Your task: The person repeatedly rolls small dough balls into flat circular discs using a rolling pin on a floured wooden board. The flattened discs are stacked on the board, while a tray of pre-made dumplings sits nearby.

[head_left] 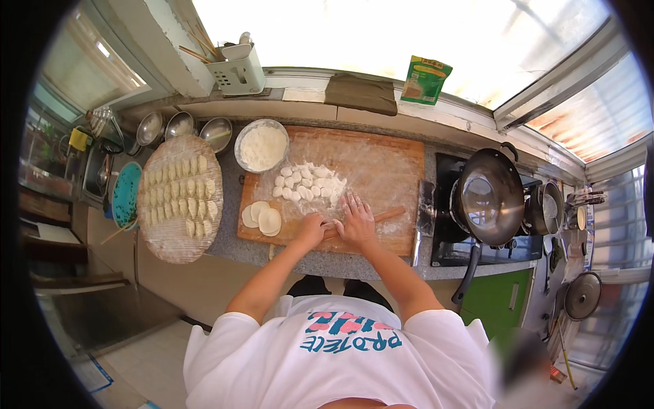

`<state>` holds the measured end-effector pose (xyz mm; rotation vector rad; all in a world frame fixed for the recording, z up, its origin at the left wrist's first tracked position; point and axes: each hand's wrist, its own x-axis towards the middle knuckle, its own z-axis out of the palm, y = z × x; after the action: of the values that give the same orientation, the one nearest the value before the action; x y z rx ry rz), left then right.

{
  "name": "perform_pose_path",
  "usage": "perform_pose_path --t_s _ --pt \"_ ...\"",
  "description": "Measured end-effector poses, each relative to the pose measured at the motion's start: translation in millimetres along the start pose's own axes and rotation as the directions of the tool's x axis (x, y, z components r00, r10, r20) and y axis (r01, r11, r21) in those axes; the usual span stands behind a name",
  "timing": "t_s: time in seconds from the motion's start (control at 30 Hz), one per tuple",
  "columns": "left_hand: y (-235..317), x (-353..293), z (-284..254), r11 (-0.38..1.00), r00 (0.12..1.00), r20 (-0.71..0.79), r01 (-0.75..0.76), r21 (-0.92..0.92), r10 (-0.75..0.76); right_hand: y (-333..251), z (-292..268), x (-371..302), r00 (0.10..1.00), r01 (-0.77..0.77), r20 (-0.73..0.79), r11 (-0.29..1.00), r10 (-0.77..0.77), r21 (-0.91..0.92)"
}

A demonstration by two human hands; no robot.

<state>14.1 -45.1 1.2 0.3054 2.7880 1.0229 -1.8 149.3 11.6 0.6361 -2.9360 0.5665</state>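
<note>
My right hand (356,223) lies flat across a wooden rolling pin (390,215), its fingers stretched out past the pin and its palm on it. Close by, my left hand (310,229) is closed at the pin's left part; what its fingers pinch is hidden. Both are over a floured wooden board (381,163). Beyond them lies a cluster of small white dough pieces (306,183) dusted with flour. Several round, flat dough wrappers (270,221) overlap at the board's left front.
A round tray (153,235) of dumplings (180,187) stands left of the board, beside a teal bowl (126,194). Behind are a bowl of flour (261,146) and metal bowls (216,134). Rightward, a cleaver (424,221) lies at the board's edge, near a wok (490,198) on the stove.
</note>
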Motion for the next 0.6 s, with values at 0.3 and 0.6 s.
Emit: perform_pose_path --t_s 0.3,0.6 --pt "4.0 0.5 4.7 0.984 0.974 0.143 -0.174 -0.025 0.176 1.3 -14.8 -72.2 0.994 0.046 0.095 0.999 -0.047 0.018" --pt "17.7 0.9 -7.8 0.982 0.979 0.083 0.188 0.001 -0.187 2.5 -3.2 1.2 0.999 0.032 -0.018 0.999 -0.032 -0.011"
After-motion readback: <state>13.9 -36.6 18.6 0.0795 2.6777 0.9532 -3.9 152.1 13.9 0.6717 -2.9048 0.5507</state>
